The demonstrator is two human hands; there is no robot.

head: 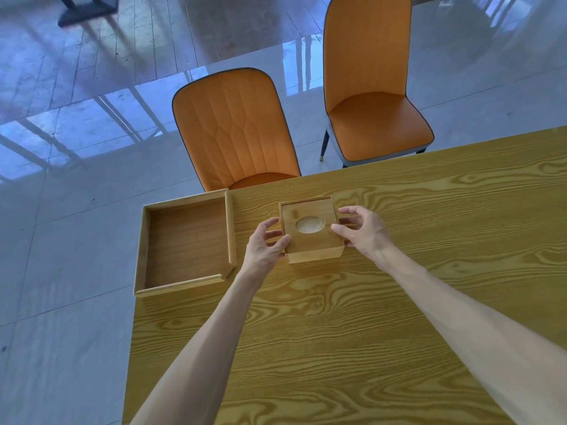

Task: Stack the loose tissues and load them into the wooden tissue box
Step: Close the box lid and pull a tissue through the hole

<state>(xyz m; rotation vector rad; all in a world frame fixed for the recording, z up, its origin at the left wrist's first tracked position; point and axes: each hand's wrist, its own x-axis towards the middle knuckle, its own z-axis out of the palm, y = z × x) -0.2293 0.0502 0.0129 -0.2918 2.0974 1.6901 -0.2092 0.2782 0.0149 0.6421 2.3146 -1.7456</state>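
Both hands on the box [310, 230].
Left hand [264, 246] grips its 9 o'clock side, right hand [362, 231] its 3 o'clock side; box sits mid-table [429, 271], tray [184, 240] at its 9 o'clock.

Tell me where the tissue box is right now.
In the head view the tissue box stands on the table near its far edge, just right of the empty wooden tray, with the left hand and right hand on its sides.

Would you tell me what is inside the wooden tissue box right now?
Through the oval opening in the lid of the wooden tissue box, something pale, likely tissue, shows. The lid hides the rest, so how full it is cannot be seen.
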